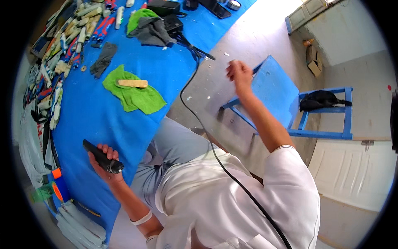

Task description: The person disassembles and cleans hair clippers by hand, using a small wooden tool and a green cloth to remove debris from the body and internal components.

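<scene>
My left hand is wrapped round a black elongated handheld device with a shiny end, held over the near part of the blue-covered table. The device's exact kind is unclear. Out to the right, my right hand is raised in the air, its fingers loosely bent and apart, with nothing visible in them. Farther along the table lies a green cloth. A pale tan block rests on it, and a dark grey cloth piece lies beyond.
Many used-looking handles and devices make a pile along the table's left side. Grey and green cloths sit by black boxes at the far end. A black cable runs across my body. To the right stands a blue chair with a black item.
</scene>
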Demonstrator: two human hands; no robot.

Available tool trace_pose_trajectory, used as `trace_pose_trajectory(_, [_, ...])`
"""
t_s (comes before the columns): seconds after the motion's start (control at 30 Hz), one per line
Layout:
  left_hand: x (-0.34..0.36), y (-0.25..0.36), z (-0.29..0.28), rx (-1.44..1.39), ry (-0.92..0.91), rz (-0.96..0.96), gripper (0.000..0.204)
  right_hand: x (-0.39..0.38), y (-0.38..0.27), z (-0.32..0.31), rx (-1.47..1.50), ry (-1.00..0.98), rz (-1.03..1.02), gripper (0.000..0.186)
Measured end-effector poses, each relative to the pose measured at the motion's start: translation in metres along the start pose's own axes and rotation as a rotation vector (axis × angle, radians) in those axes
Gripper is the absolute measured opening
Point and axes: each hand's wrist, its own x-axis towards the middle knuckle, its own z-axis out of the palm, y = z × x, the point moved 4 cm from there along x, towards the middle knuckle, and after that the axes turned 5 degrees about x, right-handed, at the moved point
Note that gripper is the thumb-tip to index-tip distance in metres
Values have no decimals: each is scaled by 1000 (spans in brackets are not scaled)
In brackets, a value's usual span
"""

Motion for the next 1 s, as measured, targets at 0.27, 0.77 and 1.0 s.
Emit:
trace_pose_trajectory(0.27, [2,5,1,76,32,-20,35,-193,-44,146,-122,-822,-662,21])
trace_pose_trajectory(0.77, [-15,-5,-5,526,304,228,46,-279,-26,281,-237,-837,-774,49])
trace_pose_trajectory(1.0, [-13,-4,-5,211,221,139,45,-248,-26,273,-200,-1151,-606,47])
